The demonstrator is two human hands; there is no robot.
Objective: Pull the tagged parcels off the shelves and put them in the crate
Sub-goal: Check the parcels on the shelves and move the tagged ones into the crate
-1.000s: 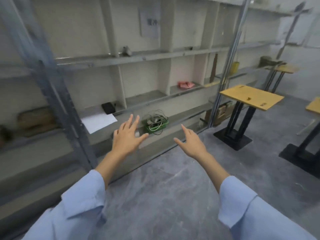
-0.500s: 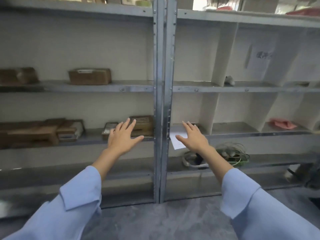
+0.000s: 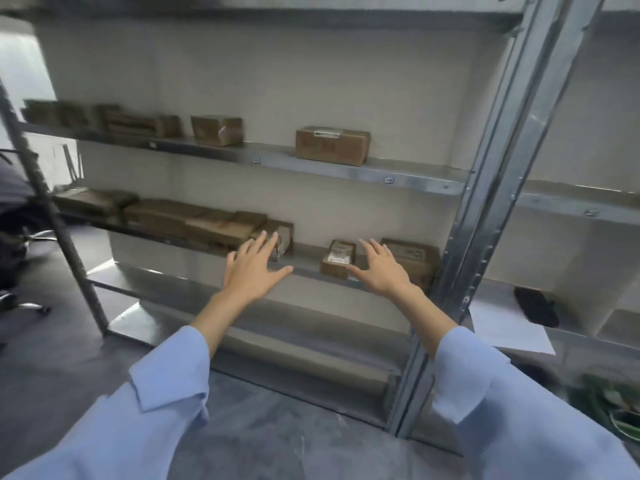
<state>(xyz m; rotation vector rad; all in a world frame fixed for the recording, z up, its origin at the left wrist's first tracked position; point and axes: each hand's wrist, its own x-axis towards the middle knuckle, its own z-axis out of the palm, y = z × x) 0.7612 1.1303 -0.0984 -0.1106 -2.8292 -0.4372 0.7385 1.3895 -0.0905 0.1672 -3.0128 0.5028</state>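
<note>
Brown cardboard parcels stand on two metal shelves. On the lower shelf (image 3: 304, 270) a small parcel with a white label (image 3: 338, 258) lies between my hands, with a bigger labelled box (image 3: 414, 259) to its right and a row of flat parcels (image 3: 207, 225) to its left. The upper shelf (image 3: 346, 169) carries a box with a white tag (image 3: 331, 145) and several more boxes (image 3: 216, 130) further left. My left hand (image 3: 254, 270) and my right hand (image 3: 382, 268) are stretched out in front of the lower shelf, fingers spread, holding nothing. No crate is in view.
A double steel upright (image 3: 485, 209) divides this bay from the one on the right, where a white sheet (image 3: 505, 329) and a black object (image 3: 536, 306) lie. A green basket of cables (image 3: 613, 407) sits low right. A thin post (image 3: 52, 216) and chair base (image 3: 20, 303) stand at the left.
The view has swung left along the racking, from the bay with tables to the parcel shelves. Both hands stayed raised and open, and now hover in front of the lower shelf's parcels.
</note>
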